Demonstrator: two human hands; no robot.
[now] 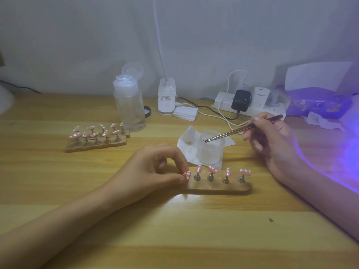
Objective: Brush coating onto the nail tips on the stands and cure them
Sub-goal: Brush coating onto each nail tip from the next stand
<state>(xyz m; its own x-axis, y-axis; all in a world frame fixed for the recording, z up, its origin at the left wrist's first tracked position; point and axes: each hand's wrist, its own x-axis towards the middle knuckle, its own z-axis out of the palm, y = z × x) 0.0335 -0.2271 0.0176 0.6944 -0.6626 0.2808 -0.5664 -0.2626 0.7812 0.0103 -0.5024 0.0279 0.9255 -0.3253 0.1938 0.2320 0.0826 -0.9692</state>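
A low wooden stand [217, 188] lay on the surface [174, 230], carrying five pink nail tips [211, 169] with white dots, each on a small metal post. The left hand [155, 171] pinched the leftmost tip [187, 174]. Two more stands [97, 144] with similar tips sat farther left. The brush [233, 132], gripped by the right hand [272, 140], slanted down into the open frosted jar [210, 150] just behind.

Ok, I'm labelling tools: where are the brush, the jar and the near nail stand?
brush [233, 132]: head view, handle middle.
jar [210, 154]: head view, frosted wall.
near nail stand [217, 188]: head view, wooden base.
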